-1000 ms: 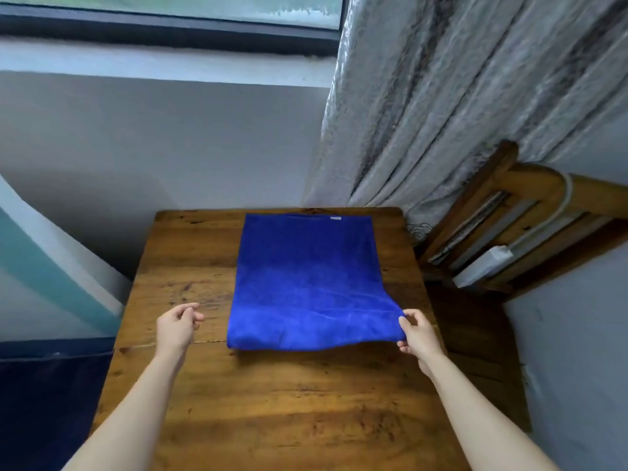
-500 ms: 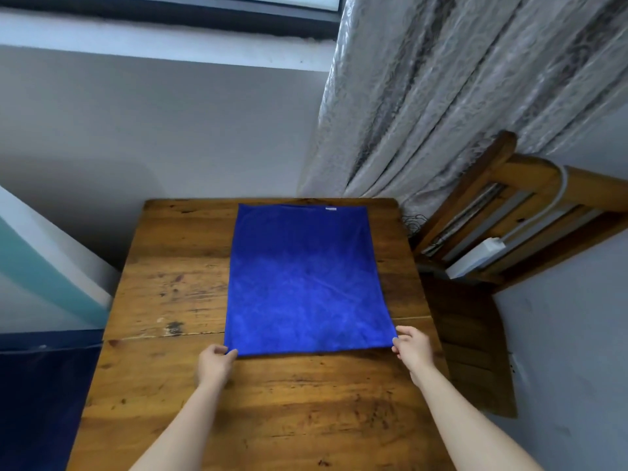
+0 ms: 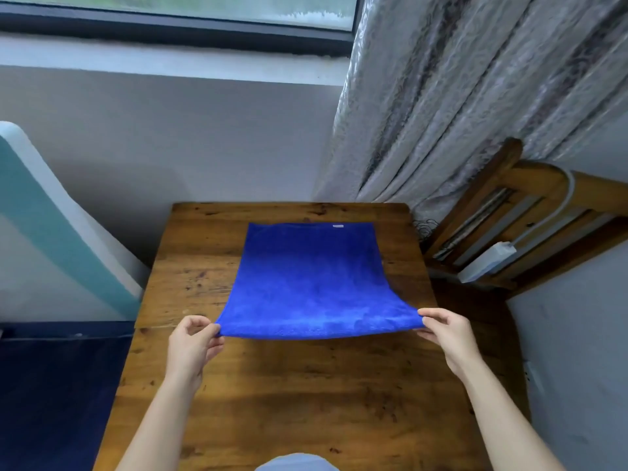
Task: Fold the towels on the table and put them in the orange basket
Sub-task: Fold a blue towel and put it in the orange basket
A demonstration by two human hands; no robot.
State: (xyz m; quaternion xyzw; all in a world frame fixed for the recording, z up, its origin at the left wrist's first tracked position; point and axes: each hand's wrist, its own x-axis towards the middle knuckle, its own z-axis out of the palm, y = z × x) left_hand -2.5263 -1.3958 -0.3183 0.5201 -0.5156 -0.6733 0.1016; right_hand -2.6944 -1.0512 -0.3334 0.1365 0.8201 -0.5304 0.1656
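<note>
Blue, rectangular microfibre towel (image 3: 312,283) spread across a worn brown wooden table (image 3: 306,402), seen from above by a head-worn camera. The towel's far edge, with a small white label, lies flat near the far side of the table. Its near edge is raised off the wood in a shallow sag between two bare hands.

The left hand (image 3: 192,348) pinches the near left corner between thumb and curled fingers. The right hand (image 3: 447,338) pinches the near right corner the same way, thumb on top. Neither hand holds anything else.

Beyond the table is a grey wall under a dark-framed window (image 3: 176,8). A silver-grey patterned curtain (image 3: 458,96) hangs at the right, above a brown wooden slatted chair (image 3: 530,212) with a white cable and a white plug block on it.

The task looks to be at its start. The towel appears open and unfolded (whether it is one layer or two cannot be told from this angle), and the lifted near edge suggests a first fold toward the far edge is about to be made. Further folds would follow. Only this one towel shows on the table, and the orange basket is nowhere in view, so nothing can be counted as put away.
</note>
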